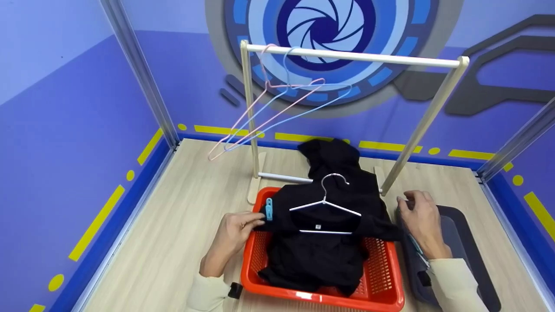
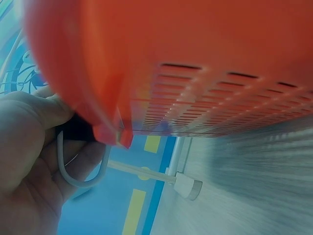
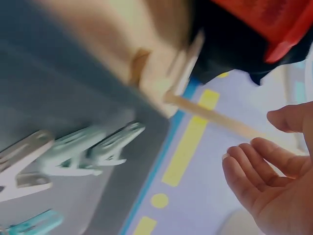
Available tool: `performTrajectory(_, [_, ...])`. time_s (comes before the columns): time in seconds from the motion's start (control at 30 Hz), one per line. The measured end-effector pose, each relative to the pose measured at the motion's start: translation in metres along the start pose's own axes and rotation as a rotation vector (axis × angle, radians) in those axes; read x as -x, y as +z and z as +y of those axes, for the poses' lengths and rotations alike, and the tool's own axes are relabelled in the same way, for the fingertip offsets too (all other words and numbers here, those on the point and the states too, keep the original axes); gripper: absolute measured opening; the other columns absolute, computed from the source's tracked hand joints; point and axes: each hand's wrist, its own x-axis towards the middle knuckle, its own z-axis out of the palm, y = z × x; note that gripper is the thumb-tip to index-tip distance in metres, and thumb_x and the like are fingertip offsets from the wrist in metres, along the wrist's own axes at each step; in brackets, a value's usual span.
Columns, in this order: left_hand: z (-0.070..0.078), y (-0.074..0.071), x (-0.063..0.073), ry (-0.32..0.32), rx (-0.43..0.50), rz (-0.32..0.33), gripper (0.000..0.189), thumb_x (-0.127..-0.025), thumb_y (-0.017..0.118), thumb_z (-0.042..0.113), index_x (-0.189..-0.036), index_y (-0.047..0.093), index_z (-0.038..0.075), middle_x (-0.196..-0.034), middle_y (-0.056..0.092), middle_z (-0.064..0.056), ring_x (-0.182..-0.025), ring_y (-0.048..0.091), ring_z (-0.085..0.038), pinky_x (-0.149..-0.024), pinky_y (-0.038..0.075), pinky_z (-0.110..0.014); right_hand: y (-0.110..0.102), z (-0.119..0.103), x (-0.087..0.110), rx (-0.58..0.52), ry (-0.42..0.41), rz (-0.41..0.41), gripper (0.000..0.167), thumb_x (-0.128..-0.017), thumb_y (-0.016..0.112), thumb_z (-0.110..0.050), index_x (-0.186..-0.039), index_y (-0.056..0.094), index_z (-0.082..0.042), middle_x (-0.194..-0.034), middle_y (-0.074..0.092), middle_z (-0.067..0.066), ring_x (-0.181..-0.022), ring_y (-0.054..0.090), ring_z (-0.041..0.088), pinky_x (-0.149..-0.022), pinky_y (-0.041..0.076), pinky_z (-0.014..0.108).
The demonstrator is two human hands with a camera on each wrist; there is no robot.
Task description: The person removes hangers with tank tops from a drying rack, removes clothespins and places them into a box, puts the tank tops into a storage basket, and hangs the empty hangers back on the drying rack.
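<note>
A black garment (image 1: pixel 310 258) lies draped over and into the red basket (image 1: pixel 247 264), with a white wire hanger (image 1: pixel 324 202) set inside its neckline. A blue clothespin (image 1: pixel 269 209) is clipped on the garment's left part. Beside that clip, my left hand (image 1: pixel 236 229) pinches the garment's edge. The left wrist view shows black cloth between the fingers and the hanger's rounded end (image 2: pixel 80 184) sticking out of it. My right hand (image 1: pixel 420 219) is over the near side of the dark grey tray (image 1: pixel 459 229), empty, fingers loosely bent and thumb apart.
Behind the basket stands a rack whose white bar (image 1: pixel 355 55) carries a pink hanger (image 1: pixel 265 82) and a blue hanger (image 1: pixel 321 107) at its left. Several clothespins (image 3: pixel 68 154) lie in the tray. Blue walls (image 1: pixel 78 143) enclose the wooden table (image 1: pixel 182 190) on three sides.
</note>
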Motion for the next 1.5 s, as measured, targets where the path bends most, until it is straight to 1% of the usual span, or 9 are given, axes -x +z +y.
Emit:
performTrajectory(0.13, [-0.001,0.0,0.0,0.027,-0.021,0.009,0.024,-0.092,0.07,-0.017,-0.108,0.081,-0.003,-0.1,0.08,-0.009,-0.088,0.078,-0.019,-0.08,0.062,-0.031,-0.001,-0.016,0.001,-0.041,-0.065,0.057,0.021,-0.096,0.075,-0.004,-0.112,0.07,0.01,-0.106,0.066,0.027,-0.095,0.069,0.045,-0.085,0.051,0.056])
performTrajectory(0.27, [0.001,0.0,0.001,0.038,-0.022,0.011,0.023,-0.092,0.071,-0.015,-0.109,0.081,-0.003,-0.101,0.08,-0.009,-0.089,0.078,-0.019,-0.08,0.062,-0.03,0.0,-0.03,0.003,-0.058,-0.124,0.107,0.02,-0.094,0.078,-0.001,-0.11,0.072,0.008,-0.104,0.067,0.024,-0.091,0.07,0.043,-0.081,0.051,0.049])
performTrajectory(0.4, [0.002,0.0,0.001,0.043,-0.009,0.017,0.021,-0.093,0.072,-0.014,-0.108,0.081,-0.003,-0.101,0.08,-0.01,-0.088,0.078,-0.021,-0.079,0.062,-0.031,0.0,-0.042,0.007,-0.086,-0.183,0.149,0.017,-0.093,0.078,0.002,-0.107,0.073,0.006,-0.1,0.068,0.021,-0.089,0.069,0.04,-0.079,0.047,0.038])
performTrajectory(0.6, [0.001,0.001,0.0,0.064,-0.02,0.034,0.018,-0.092,0.074,-0.011,-0.106,0.082,-0.002,-0.099,0.08,-0.008,-0.086,0.078,-0.022,-0.078,0.063,-0.035,0.001,-0.059,0.013,-0.146,-0.296,0.173,0.017,-0.091,0.079,0.007,-0.107,0.074,0.004,-0.1,0.069,0.017,-0.089,0.069,0.031,-0.083,0.044,0.018])
performTrajectory(0.7, [0.001,0.001,0.0,0.066,-0.033,0.037,0.018,-0.092,0.075,-0.011,-0.105,0.082,-0.001,-0.099,0.08,-0.008,-0.087,0.078,-0.023,-0.078,0.063,-0.036,0.002,-0.068,0.017,-0.175,-0.353,0.176,0.02,-0.089,0.08,0.008,-0.108,0.074,0.003,-0.101,0.069,0.015,-0.09,0.068,0.028,-0.086,0.043,0.012])
performTrajectory(0.8, [0.0,0.001,0.0,0.064,-0.033,0.036,0.019,-0.091,0.075,-0.012,-0.105,0.082,-0.001,-0.098,0.08,-0.008,-0.087,0.078,-0.023,-0.078,0.063,-0.035,0.003,-0.076,0.021,-0.194,-0.401,0.172,0.023,-0.088,0.08,0.008,-0.11,0.075,0.001,-0.102,0.07,0.013,-0.09,0.068,0.026,-0.088,0.043,0.012])
performTrajectory(0.97, [0.0,0.001,0.0,0.068,-0.025,0.038,0.02,-0.091,0.073,-0.013,-0.105,0.082,-0.002,-0.098,0.08,-0.007,-0.087,0.078,-0.021,-0.078,0.062,-0.033,0.0,-0.087,0.025,-0.213,-0.446,0.147,0.026,-0.088,0.08,0.009,-0.113,0.075,0.0,-0.106,0.07,0.01,-0.092,0.067,0.022,-0.09,0.044,0.011])
performTrajectory(1.23, [0.0,0.0,0.001,0.073,-0.047,0.038,0.02,-0.091,0.074,-0.013,-0.105,0.082,-0.001,-0.097,0.08,-0.006,-0.087,0.078,-0.019,-0.078,0.062,-0.03,-0.004,-0.103,0.029,-0.254,-0.522,0.133,0.028,-0.087,0.08,0.009,-0.113,0.075,0.0,-0.109,0.071,0.008,-0.096,0.067,0.022,-0.093,0.045,0.013])
performTrajectory(1.5, [0.002,0.0,0.001,0.02,-0.017,0.018,0.021,-0.092,0.073,-0.013,-0.107,0.082,-0.001,-0.099,0.08,-0.006,-0.089,0.077,-0.018,-0.081,0.062,-0.031,0.0,-0.123,0.032,-0.332,-0.634,0.116,0.024,-0.088,0.075,0.003,-0.112,0.076,0.0,-0.107,0.072,0.01,-0.097,0.07,0.027,-0.098,0.047,0.018])
